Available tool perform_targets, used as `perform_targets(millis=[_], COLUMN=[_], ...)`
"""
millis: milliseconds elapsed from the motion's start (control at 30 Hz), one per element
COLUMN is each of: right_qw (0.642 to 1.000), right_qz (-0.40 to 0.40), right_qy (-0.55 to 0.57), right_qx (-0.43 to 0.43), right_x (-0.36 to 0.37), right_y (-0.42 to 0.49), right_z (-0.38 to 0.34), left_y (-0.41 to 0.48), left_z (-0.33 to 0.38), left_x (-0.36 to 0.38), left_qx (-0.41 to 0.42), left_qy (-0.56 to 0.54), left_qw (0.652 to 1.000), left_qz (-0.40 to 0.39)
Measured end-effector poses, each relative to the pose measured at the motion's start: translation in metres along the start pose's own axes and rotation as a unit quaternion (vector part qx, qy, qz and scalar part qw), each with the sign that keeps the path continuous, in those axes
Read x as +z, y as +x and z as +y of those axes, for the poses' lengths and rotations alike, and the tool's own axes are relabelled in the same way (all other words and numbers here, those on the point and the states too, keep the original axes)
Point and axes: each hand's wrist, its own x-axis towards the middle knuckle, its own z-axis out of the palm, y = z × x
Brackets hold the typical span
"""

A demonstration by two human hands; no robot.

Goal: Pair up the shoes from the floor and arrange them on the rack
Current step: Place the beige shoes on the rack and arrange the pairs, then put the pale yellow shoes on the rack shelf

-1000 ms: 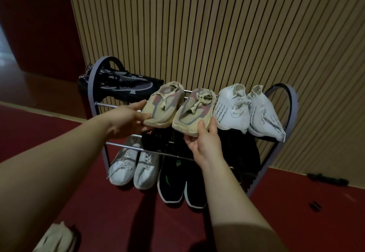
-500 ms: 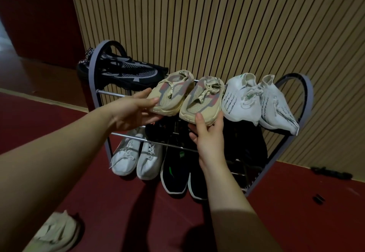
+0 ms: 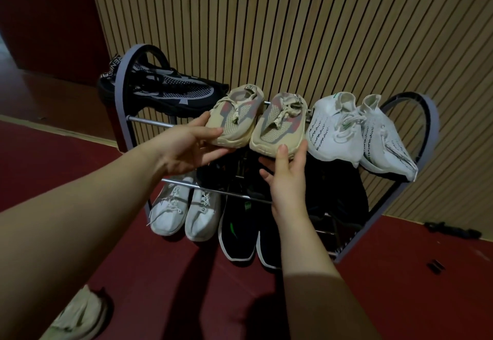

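Up on the rack, left hand pinches the toe of one beige shoe, right hand pinches the second beige shoe beside it; two white shoes sit alongside.

Both bare arms reach forward to the beige pair. The left hand grips the toe of the pair's left shoe, thumb on top, fingers underneath. The right hand holds the toe of the right shoe from below, one fingertip over its front edge.
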Motion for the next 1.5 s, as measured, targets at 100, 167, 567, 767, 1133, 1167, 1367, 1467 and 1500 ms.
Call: perform_targets(millis=[100, 167, 567, 767, 1133, 1167, 1367, 1467, 1500], right_qw=[0.998, 0.997, 0.988, 0.984, 0.961, 0.962, 0.948, 0.932, 0.927], right_qz=[0.036, 0.048, 0.117, 0.025, -0.021, -0.011, -0.037, -0.062, -0.062], right_qy=[0.047, 0.061, 0.046, -0.033, -0.132, -0.134, -0.207, -0.239, -0.242], right_qx=[0.007, 0.013, 0.092, 0.176, 0.241, 0.239, 0.24, 0.265, 0.281], right_x=[0.004, 0.008, 0.024, 0.051, 0.061, 0.06, 0.048, 0.05, 0.053], right_y=[0.005, 0.004, -0.046, -0.1, -0.146, -0.149, -0.173, -0.189, -0.193], right_z=[-0.003, -0.002, 0.051, 0.102, 0.146, 0.15, 0.174, 0.182, 0.184], left_y=[0.001, 0.0, -0.05, -0.101, -0.15, -0.149, -0.135, -0.128, -0.126], left_z=[-0.004, -0.005, -0.047, -0.087, -0.167, -0.17, -0.179, -0.182, -0.181], left_x=[0.005, 0.007, -0.076, -0.181, -0.299, -0.302, -0.312, -0.31, -0.308], left_qx=[-0.001, 0.007, 0.044, -0.091, -0.304, -0.306, -0.249, -0.245, -0.246], left_qy=[0.002, 0.015, 0.121, 0.47, 0.823, 0.827, 0.865, 0.872, 0.871], left_qw=[1.0, 1.0, 0.992, 0.878, 0.48, 0.471, 0.433, 0.415, 0.416], left_qz=[-0.005, 0.0, 0.008, 0.029, 0.015, 0.007, -0.051, -0.084, -0.092])
